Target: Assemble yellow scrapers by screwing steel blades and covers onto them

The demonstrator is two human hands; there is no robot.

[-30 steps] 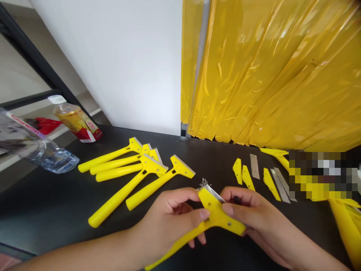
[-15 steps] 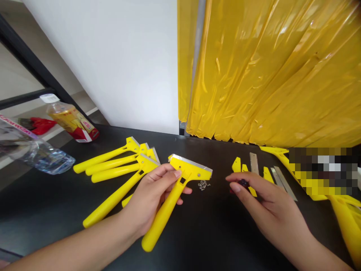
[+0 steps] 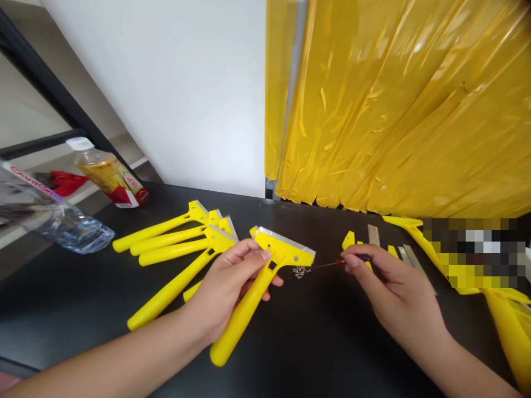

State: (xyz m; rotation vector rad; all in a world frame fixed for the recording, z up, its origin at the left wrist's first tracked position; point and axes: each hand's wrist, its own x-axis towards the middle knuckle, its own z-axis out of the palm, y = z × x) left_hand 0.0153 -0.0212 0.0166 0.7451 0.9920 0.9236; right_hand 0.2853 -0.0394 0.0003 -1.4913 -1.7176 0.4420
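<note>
A: Where's scraper (image 3: 250, 299)?
B: Gripped in L hand (image 3: 224, 279), thumb on its head, blade twd back edge of bench (image 3: 315, 337).
A: R hand (image 3: 392, 287)?
B: Pinching driver (image 3: 341, 262), tip nr screws (image 3: 299, 272).

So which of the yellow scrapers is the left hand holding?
The yellow scraper pinched near its head in the left hand; the other scrapers to its left lie on the black table.

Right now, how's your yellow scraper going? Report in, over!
Left grip: holding yellow scraper, one fitted screw, one bare hole. Right grip: holding screwdriver, tip near loose screws. Possibly in the way: other scrapers beside left grip.
</note>
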